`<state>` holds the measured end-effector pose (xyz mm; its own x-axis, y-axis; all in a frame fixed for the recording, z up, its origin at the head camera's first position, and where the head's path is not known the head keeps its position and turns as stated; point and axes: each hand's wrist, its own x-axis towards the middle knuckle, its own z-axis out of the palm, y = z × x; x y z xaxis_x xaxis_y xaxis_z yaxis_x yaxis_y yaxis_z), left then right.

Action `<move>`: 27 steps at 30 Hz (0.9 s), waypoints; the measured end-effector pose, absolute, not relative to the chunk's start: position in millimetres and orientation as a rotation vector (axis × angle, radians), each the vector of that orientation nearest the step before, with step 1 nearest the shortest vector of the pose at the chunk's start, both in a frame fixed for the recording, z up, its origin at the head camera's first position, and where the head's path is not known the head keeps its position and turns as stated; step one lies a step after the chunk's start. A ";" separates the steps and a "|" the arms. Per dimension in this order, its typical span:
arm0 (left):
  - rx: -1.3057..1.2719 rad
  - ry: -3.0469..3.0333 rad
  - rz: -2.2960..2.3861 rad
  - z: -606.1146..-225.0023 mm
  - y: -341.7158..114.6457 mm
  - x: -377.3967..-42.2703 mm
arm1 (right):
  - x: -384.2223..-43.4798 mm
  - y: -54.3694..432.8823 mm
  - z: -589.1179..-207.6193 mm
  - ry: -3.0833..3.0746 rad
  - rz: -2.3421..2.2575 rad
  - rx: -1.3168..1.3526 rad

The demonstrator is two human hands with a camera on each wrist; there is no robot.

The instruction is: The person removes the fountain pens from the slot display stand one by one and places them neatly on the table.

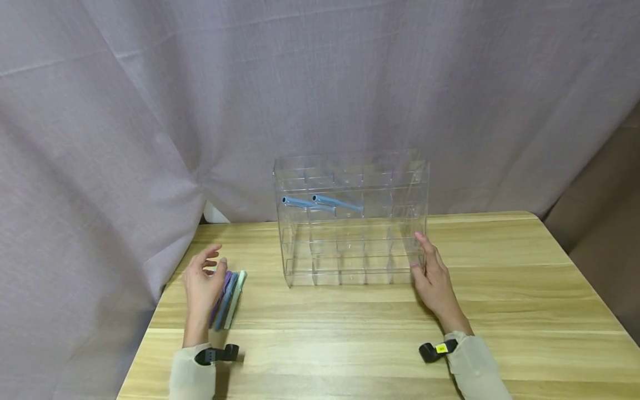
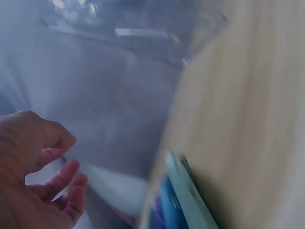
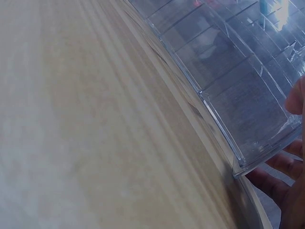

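Observation:
A clear acrylic organizer (image 1: 350, 269) with rows of small compartments stands on the table. Two light blue pens, a left one (image 1: 298, 202) and a right one (image 1: 337, 203), lie slanted in its upper left compartments. My right hand (image 1: 436, 280) holds the organizer's right side, thumb at the front and fingers around the outer wall. Over at the left, my left hand (image 1: 204, 280) hovers by a small group of pens, its fingers loosely bent with nothing between them. That group has a mint green pen (image 1: 236, 300), a blue pen (image 1: 225, 304) and a purple pen (image 1: 215, 312), partly hidden by the hand.
Everything stands on a light wooden table (image 1: 340, 344). Behind it hangs a grey curtain (image 1: 350, 83), close to the organizer's back. The table's left edge runs near the left hand and the pens.

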<state>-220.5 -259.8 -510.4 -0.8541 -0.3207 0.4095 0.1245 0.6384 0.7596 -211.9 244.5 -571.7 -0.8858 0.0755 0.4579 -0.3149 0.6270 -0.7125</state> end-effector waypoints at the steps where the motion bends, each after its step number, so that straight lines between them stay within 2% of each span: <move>1: 0.129 -2.324 -1.154 -505.3 -253.5 -222.5 | -211.9 244.5 -571.7 -2.401 1.174 0.191; 15: -0.219 -2.005 -1.407 -440.9 -165.1 -248.6 | -210.5 246.6 -568.8 -2.399 1.169 0.196; 27: -0.325 -2.080 -1.437 -405.7 -126.2 -261.2 | -210.9 243.1 -567.1 -2.401 1.176 0.197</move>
